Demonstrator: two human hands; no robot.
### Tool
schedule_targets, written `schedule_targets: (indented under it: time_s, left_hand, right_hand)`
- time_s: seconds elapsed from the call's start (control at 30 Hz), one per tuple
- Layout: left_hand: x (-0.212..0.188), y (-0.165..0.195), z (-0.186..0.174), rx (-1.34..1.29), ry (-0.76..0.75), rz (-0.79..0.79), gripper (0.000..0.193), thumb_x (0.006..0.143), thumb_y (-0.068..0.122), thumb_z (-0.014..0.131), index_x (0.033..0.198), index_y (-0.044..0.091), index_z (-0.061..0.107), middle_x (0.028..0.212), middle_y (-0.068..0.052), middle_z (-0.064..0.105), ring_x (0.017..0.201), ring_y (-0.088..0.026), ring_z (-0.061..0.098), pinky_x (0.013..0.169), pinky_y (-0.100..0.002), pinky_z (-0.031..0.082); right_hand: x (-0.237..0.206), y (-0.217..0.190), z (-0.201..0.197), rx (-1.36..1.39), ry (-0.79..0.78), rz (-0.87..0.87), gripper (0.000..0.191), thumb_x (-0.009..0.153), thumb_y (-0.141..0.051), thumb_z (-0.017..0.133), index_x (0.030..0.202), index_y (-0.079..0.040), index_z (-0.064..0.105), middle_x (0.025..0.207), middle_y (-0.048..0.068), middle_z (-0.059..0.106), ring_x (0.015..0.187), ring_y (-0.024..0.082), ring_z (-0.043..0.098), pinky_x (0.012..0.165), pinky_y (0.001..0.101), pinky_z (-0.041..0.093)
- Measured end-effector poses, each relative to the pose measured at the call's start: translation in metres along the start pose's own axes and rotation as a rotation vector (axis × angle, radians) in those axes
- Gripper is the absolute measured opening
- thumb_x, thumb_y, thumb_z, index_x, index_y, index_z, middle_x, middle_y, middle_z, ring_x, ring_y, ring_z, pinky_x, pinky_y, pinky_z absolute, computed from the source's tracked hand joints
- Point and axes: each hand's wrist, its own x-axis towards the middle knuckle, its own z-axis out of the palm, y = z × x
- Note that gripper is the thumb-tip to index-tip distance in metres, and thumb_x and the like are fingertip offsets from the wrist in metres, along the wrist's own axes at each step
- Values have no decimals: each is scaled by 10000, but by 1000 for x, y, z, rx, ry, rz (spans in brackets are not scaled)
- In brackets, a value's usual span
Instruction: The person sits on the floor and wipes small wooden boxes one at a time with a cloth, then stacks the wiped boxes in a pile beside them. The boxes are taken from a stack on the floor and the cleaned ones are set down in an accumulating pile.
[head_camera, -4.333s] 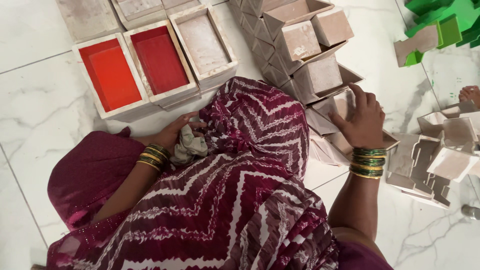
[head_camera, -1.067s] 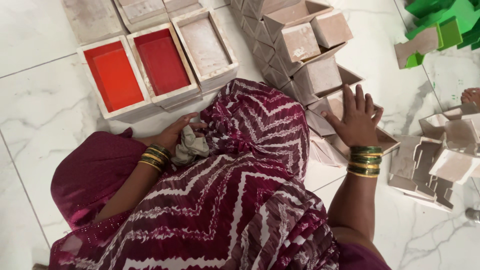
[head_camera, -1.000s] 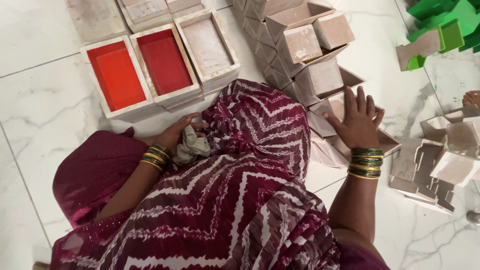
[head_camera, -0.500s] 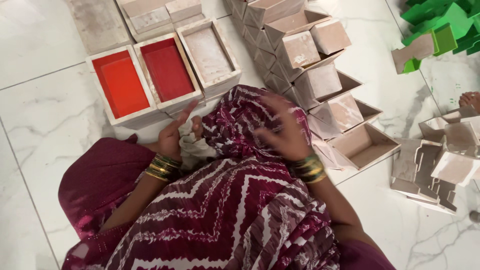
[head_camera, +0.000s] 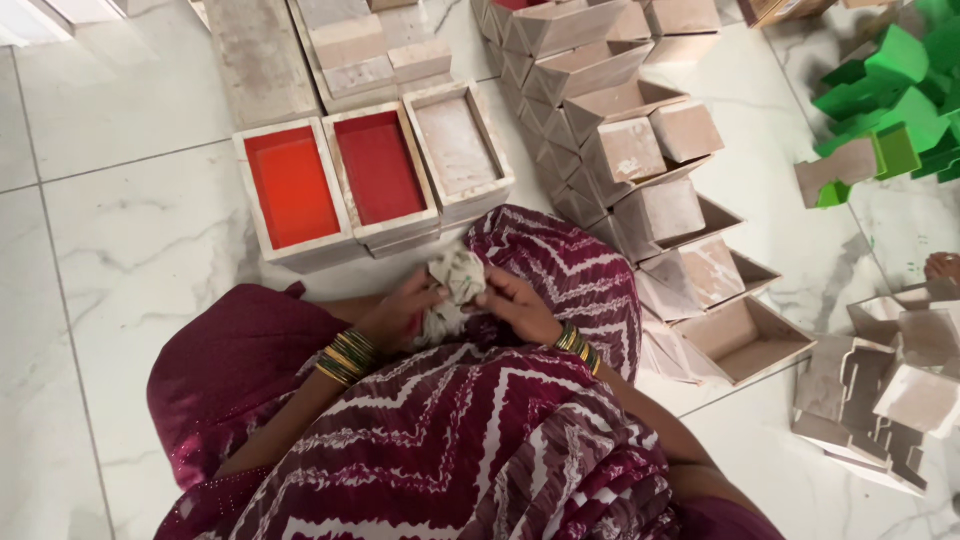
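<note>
In the head view, the left hand (head_camera: 400, 315) and the right hand (head_camera: 515, 305) are both clutching a crumpled pale rag (head_camera: 450, 285), which is sitting in the person's lap over the maroon patterned cloth (head_camera: 480, 430). Just beyond the rag, three shallow trays (head_camera: 372, 185) are lying side by side on the marble floor (head_camera: 120, 250), two lined red and one bare, while open cardboard boxes (head_camera: 650, 190) are trailing toward the floor's right edge.

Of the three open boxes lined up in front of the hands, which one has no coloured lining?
The right-hand box: its inside is bare pale wood, whereas the left box is orange-red inside and the middle box darker red.
</note>
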Motion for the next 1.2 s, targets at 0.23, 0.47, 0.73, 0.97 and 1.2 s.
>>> schedule_targets:
  time_s: [0.23,0.47,0.73,0.97,1.2]
  left_hand:
    - [4,-45,9,-150,-37,-228,436,1099,239,471,1462,-3,490,1399,-176,558,1250,-256,612,1068,-357,547]
    - [21,-23,15,176,-125,55,447,1049,189,576,1446,23,456,1406,-161,556,1285,-242,559,1077,-363,481]
    - [44,-10,24,-60,2,-493,413,1008,285,573,1364,75,562,1115,-100,739,940,-148,704,819,-286,601]
    - [37,-20,21,-374,105,-346,429,964,196,595,1347,50,465,1158,-87,659,951,-156,685,793,-310,608]
    - [39,-31,28,-528,-135,-343,594,926,241,677,1428,70,409,1249,-135,651,1113,-230,677,988,-374,570]
  right_hand:
    - [7,-45,33,-688,160,-137,662,846,-265,808,1388,14,549,1328,220,506,1239,327,545,1073,449,499]
    - [16,-53,30,-1167,143,-305,613,762,-209,826,1285,16,599,1428,250,516,1235,364,578,967,431,556]
    - [12,-42,-3,-61,452,-5,335,931,-146,680,1217,23,633,1000,137,751,806,171,715,708,308,593]
    - [12,-48,15,-401,315,-235,594,914,-93,701,1405,6,382,1162,120,540,983,180,654,800,303,616]
    - [-1,-57,-4,-656,286,-283,482,847,7,540,1327,-9,584,1070,118,702,706,152,704,594,312,637]
